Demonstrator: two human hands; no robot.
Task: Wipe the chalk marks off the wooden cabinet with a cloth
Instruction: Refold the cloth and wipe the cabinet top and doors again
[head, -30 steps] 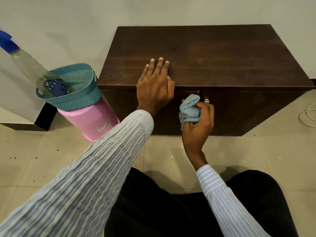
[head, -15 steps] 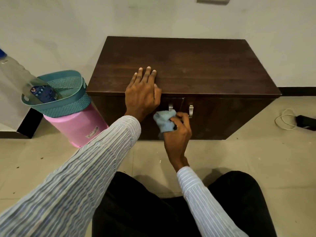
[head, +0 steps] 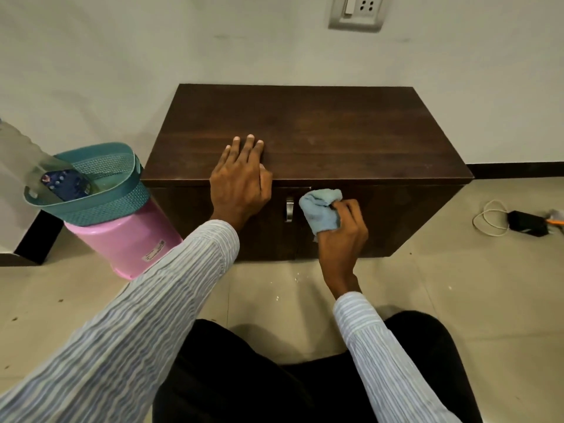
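The wooden cabinet (head: pixel 305 141) is dark brown with a silver handle (head: pixel 289 209). The cloth (head: pixel 322 210) is light blue. Both sleeves (head: pixel 128 325) are white with fine blue stripes. A teal perforated basket (head: pixel 100 196) sits on a pink bucket (head: pixel 122 242); the floor (head: pixel 457 285) is beige tile.

Plain room corner seen from above

A pale wall (head: pixel 152 56) is carrying a switch-and-socket plate (head: pixel 356 12); below it beige floor tiles (head: pixel 488 285) are lying, with a white cable (head: pixel 488 219) and, seemingly, a black adapter (head: pixel 525 222) to the plate's lower right.
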